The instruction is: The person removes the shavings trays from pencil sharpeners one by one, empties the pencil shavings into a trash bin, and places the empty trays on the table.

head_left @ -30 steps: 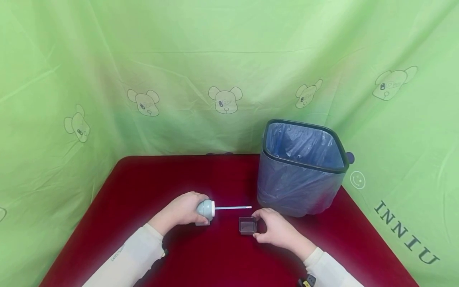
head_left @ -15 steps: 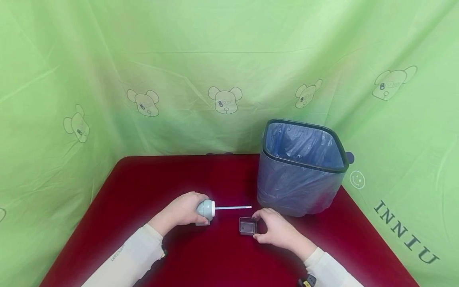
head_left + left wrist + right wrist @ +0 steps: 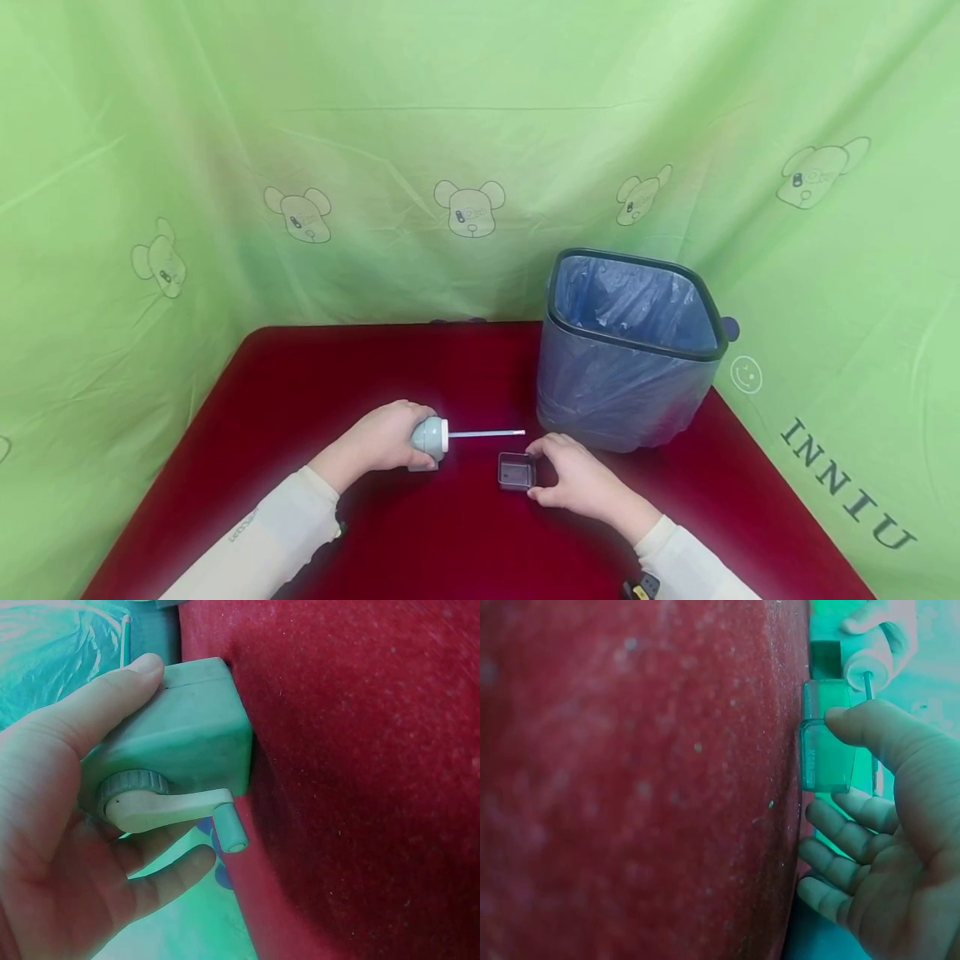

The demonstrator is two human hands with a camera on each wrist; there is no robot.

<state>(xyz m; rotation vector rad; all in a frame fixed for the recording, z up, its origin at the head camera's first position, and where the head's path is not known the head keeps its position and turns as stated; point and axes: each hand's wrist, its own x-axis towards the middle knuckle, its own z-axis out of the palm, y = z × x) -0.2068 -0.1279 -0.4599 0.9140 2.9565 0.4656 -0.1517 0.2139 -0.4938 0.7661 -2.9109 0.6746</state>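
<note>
A pale green hand-crank pencil sharpener (image 3: 428, 439) stands on the red table, held in my left hand (image 3: 386, 435). From its white front a pencil (image 3: 487, 433) sticks out level to the right. The left wrist view shows the thumb over the sharpener body (image 3: 202, 720), with the crank handle (image 3: 176, 808) untouched at its back. My right hand (image 3: 573, 477) pinches a small dark see-through drawer (image 3: 517, 472) by its right end, thumb on one side and fingertips on the other. The drawer's hollow faces up, below the pencil's tip in the head view, apart from the sharpener.
A bin (image 3: 622, 396) with a bluish plastic liner and dark rim stands just beyond my right hand, at the right of the table (image 3: 337, 358). Green curtains (image 3: 375, 125) printed with bear heads enclose the table at the back and sides.
</note>
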